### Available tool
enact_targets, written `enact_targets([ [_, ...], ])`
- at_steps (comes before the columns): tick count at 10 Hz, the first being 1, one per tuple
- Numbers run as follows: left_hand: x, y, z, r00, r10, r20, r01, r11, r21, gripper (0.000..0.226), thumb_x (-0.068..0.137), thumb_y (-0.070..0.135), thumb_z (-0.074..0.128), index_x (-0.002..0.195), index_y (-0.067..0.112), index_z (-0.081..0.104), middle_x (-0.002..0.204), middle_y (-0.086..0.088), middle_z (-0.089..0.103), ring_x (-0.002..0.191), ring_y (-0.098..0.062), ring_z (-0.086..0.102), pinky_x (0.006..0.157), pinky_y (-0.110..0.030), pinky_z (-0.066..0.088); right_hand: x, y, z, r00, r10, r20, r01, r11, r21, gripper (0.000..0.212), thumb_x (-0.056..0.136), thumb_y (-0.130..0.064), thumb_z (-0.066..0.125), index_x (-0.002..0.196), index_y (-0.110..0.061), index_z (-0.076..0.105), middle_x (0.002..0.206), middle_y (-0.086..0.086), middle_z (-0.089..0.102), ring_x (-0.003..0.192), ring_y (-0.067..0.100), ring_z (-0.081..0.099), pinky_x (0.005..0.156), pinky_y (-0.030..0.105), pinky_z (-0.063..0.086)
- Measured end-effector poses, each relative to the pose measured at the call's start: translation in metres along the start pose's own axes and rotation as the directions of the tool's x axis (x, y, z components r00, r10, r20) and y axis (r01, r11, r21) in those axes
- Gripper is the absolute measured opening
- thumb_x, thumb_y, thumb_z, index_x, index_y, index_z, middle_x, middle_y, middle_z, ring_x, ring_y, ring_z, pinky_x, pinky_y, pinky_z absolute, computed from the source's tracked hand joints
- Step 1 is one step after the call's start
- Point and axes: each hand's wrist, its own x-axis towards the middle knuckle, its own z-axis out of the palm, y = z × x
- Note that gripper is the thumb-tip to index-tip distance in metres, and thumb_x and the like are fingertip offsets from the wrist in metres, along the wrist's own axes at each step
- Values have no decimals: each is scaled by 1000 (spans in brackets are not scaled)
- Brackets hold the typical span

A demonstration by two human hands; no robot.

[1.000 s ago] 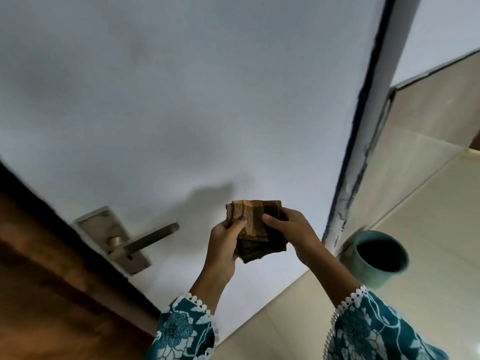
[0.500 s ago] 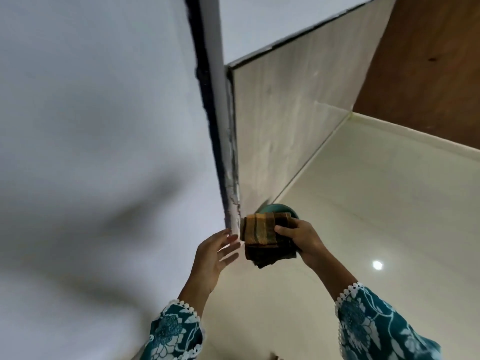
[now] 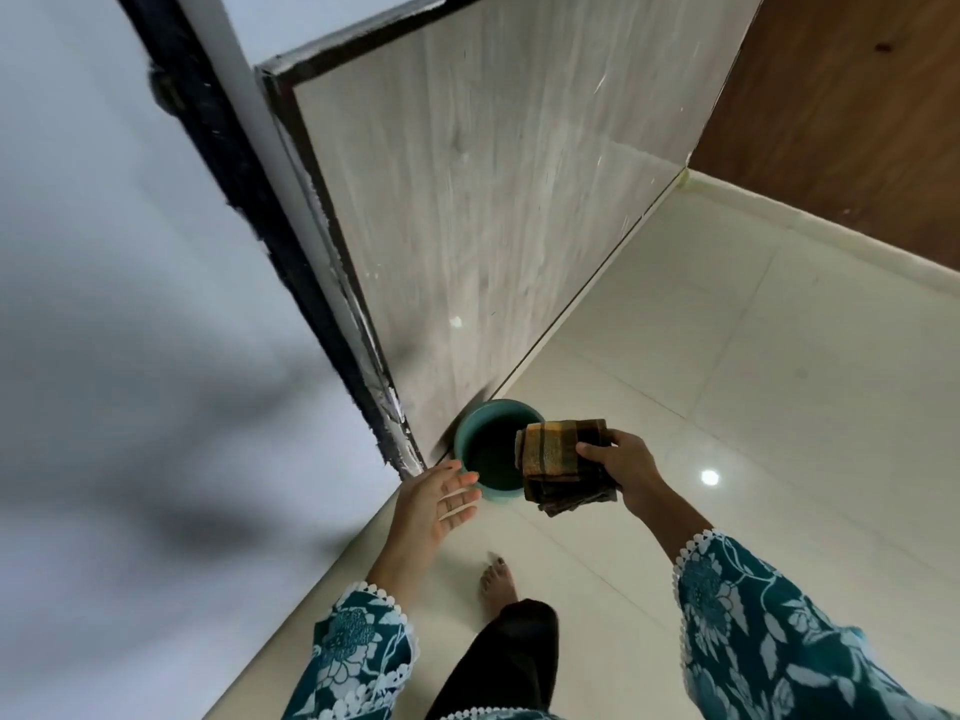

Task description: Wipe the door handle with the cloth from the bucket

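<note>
While above bucket [image 3: 467, 443] | right hand [image 3: 626, 467] grip pinches folded cloth [image 3: 563, 462], lying flat | left hand [image 3: 434, 504] spread

Nothing to read here: no lettering, label, brand or number shows on any surface in view.

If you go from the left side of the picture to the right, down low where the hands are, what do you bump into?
White wall → left hand, open and empty → teal bucket on the floor → folded striped cloth → right hand holding the cloth → shiny floor tiles.
</note>
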Motion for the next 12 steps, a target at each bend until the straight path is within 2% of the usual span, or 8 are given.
enact_targets([
  [2, 74, 6, 39, 995, -75, -64, 74, 997, -11, 26, 94, 19, 53, 116, 6, 60, 104, -15, 71, 92, -31, 68, 76, -37, 54, 83, -18, -3, 992, 123, -6, -123, 991, -44, 34, 74, -15, 75, 106, -11, 67, 105, 15, 68, 98, 34, 64, 85, 47, 56],
  [4, 152, -12, 75, 987, -119, -108, 114, 992, -45, 19, 99, 16, 44, 111, 11, 58, 108, -17, 68, 90, -29, 68, 82, -40, 53, 166, 6, 5, 975, 222, -33, -223, 973, -59, 31, 75, -15, 74, 105, -12, 68, 102, 14, 70, 91, 29, 65, 68, 32, 55],
  [6, 277, -81, 66, 977, -65, -204, 43, 993, -112, 22, 97, 8, 45, 115, 6, 56, 103, -16, 69, 87, -29, 69, 80, -40, 53, 308, 97, 66, 967, 245, 69, -231, 958, -170, 31, 78, -18, 71, 108, -15, 65, 107, 11, 67, 98, 28, 62, 83, 38, 55],
  [7, 351, -126, 41, 968, -25, -249, -12, 989, -147, 23, 96, 8, 45, 117, 7, 56, 106, -15, 70, 88, -28, 71, 81, -39, 57, 386, 156, 121, 972, 203, 117, -163, 944, -287, 37, 80, -20, 68, 116, -14, 62, 111, 11, 66, 105, 30, 59, 97, 41, 49],
  [8, 414, -167, 10, 959, 32, -282, -83, 982, -172, 21, 96, 7, 47, 114, 9, 57, 107, -15, 70, 92, -28, 71, 80, -36, 58, 456, 217, 176, 967, 199, 159, -111, 892, -438, 38, 83, -19, 65, 120, -11, 59, 116, 14, 66, 111, 31, 58, 97, 34, 46],
  [9, 455, -190, -10, 953, 89, -289, -144, 973, -178, 33, 83, 14, 58, 116, 8, 57, 106, -15, 71, 93, -28, 71, 79, -35, 59, 508, 263, 220, 959, 232, 161, -98, 808, -581, 35, 88, -14, 56, 121, -3, 58, 123, 20, 62, 118, 33, 55, 98, 33, 43],
  [11, 477, -196, -25, 946, 149, -289, -206, 962, -179, 38, 76, 23, 57, 112, 12, 60, 106, -12, 72, 95, -27, 71, 83, -36, 57, 542, 302, 245, 893, 358, 274, -140, 798, -587, 38, 97, -8, 36, 132, 4, 46, 138, 22, 48, 126, 32, 47, 103, 34, 40],
  [12, 456, -185, -24, 942, 102, -320, -165, 970, -178, 22, 90, 16, 53, 111, 13, 60, 112, -15, 69, 95, -27, 70, 84, -37, 56, 530, 293, 231, 908, 370, 194, -146, 716, -683, 38, 98, -9, 37, 133, 7, 43, 140, 22, 47, 129, 32, 44, 106, 31, 32],
])
